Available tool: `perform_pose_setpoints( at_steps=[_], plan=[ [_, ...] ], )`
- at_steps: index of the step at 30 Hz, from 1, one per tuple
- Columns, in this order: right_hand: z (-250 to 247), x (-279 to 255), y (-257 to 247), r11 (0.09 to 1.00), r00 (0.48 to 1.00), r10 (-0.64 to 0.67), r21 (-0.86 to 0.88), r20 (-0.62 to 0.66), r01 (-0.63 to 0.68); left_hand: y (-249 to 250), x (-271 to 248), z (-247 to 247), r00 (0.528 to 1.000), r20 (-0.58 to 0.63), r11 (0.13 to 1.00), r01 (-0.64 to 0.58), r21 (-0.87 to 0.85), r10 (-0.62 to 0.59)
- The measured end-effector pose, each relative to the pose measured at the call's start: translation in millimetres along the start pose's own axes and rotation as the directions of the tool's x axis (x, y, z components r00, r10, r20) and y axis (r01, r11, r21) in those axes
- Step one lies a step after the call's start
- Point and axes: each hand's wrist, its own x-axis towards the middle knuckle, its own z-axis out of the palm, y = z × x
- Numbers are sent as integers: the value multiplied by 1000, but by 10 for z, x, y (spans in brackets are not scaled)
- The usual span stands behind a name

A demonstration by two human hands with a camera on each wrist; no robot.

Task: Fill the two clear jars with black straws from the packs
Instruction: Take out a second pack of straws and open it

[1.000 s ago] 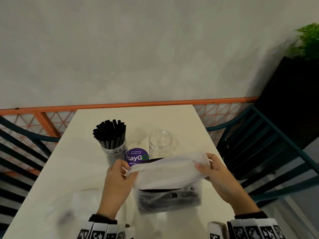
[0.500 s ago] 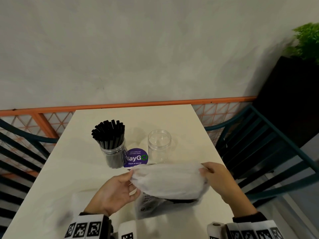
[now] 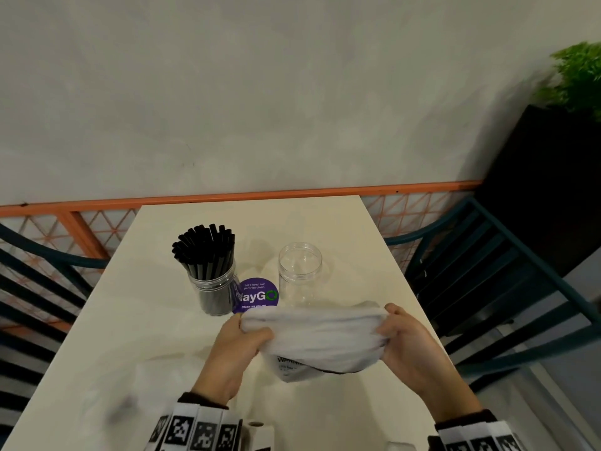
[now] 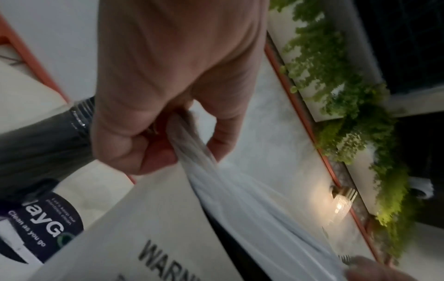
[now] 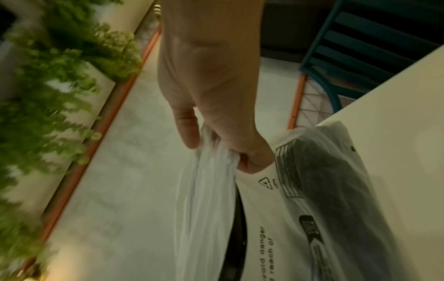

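Observation:
A clear jar [image 3: 213, 289] packed with black straws [image 3: 205, 247] stands at the table's middle left. An empty clear jar [image 3: 300, 275] stands to its right. Just in front of both jars, a white plastic straw pack [image 3: 320, 340] is stretched between my two hands above the table. My left hand [image 3: 242, 336] grips its bunched left end [image 4: 190, 144]. My right hand [image 3: 395, 335] grips the bunched right end [image 5: 216, 152]. Dark straws show through the pack's printed side [image 5: 331, 190] in the right wrist view.
A round purple sticker [image 3: 257, 296] lies on the cream table [image 3: 146, 320] between the jars. Dark teal slatted chairs [image 3: 481, 271] flank the table on both sides. An orange rail [image 3: 260, 196] runs behind it, and a black planter [image 3: 553, 190] stands at the far right.
Both hands have shifted their hold and drawn the pack's top taut. The pack has tipped toward me, so less of its printed lower part shows.

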Motion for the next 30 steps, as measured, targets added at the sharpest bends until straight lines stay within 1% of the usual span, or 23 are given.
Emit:
perform_pose_setpoints(
  at_steps=[2, 4, 5, 6, 7, 9, 11, 13, 14, 15, 17, 19, 21, 23, 24, 25, 26, 27, 28, 29, 30],
  plan=[
    [42, 36, 90, 996, 996, -41, -86, -84, 34, -23, 33, 32, 991, -94, 995, -86, 45, 90],
    [66, 59, 159, 985, 983, -91, -161, -159, 65, -37, 36, 20, 984, -118, 990, -127, 68, 135],
    [83, 53, 163, 969, 969, -117, -240, -215, 64, -47, 32, -3, 984, -117, 990, -128, 60, 134],
    [63, 56, 165, 932, 948, -170, -356, -268, 67, -54, 28, -33, 984, -111, 990, -134, 38, 137],
    [35, 63, 162, 866, 925, -230, -497, -304, 52, -47, 18, -62, 984, -116, 990, -135, 29, 138],
    [-30, 73, 163, 694, 885, -357, -719, -298, 39, -50, 18, -111, 976, -138, 985, -161, 62, 168],
    [-88, 97, 166, 590, 874, -405, -807, -268, 26, -63, 34, -132, 965, -139, 962, -196, 189, 224],
    [-98, 114, 159, 569, 883, -395, -822, -253, 19, -84, 54, -137, 952, -117, 893, -215, 396, 281],
    [-90, 115, 157, 587, 896, -372, -809, -243, 25, -92, 62, -136, 948, -109, 854, -215, 475, 299],
    [-69, 108, 153, 624, 914, -331, -781, -235, 25, -98, 65, -133, 947, -108, 831, -207, 516, 303],
    [-45, 93, 157, 715, 948, -227, -699, -224, 5, -96, 62, -123, 951, -118, 835, -187, 517, 286],
    [-67, 88, 162, 804, 955, -170, -594, -245, -9, -87, 58, -116, 951, -129, 843, -181, 506, 281],
    [-117, 89, 144, 890, 945, -139, -456, -295, -12, -102, 81, -139, 957, -127, 836, -156, 526, 259],
    [-177, 91, 109, 943, 946, -76, -330, -314, -34, -118, 113, -183, 979, -106, 866, -103, 489, 176],
    [-202, 96, 94, 959, 953, -35, -277, -302, -52, -116, 121, -207, 991, -84, 907, -58, 417, 101],
    [-223, 104, 77, 970, 959, 11, -231, -284, -79, -110, 121, -221, 999, -41, 953, 4, 303, 9],
    [-237, 113, 60, 975, 961, 61, -188, -268, -114, -94, 109, -225, 996, 25, 984, 84, 160, -89],
    [-255, 120, 41, 977, 962, 113, -146, -249, -153, -71, 85, -225, 980, 106, 986, 168, 17, -169],
    [-266, 122, 15, 976, 962, 167, -98, -217, -192, -51, 69, -232, 957, 183, 964, 245, -102, -224],
    [-263, 112, -13, 972, 961, 215, -55, -173, -227, -31, 60, -238, 933, 249, 931, 309, -193, -258],
    [-256, 94, -41, 972, 966, 232, -5, -113, -234, -10, 53, -243, 913, 298, 896, 359, -262, -279]
  ],
)
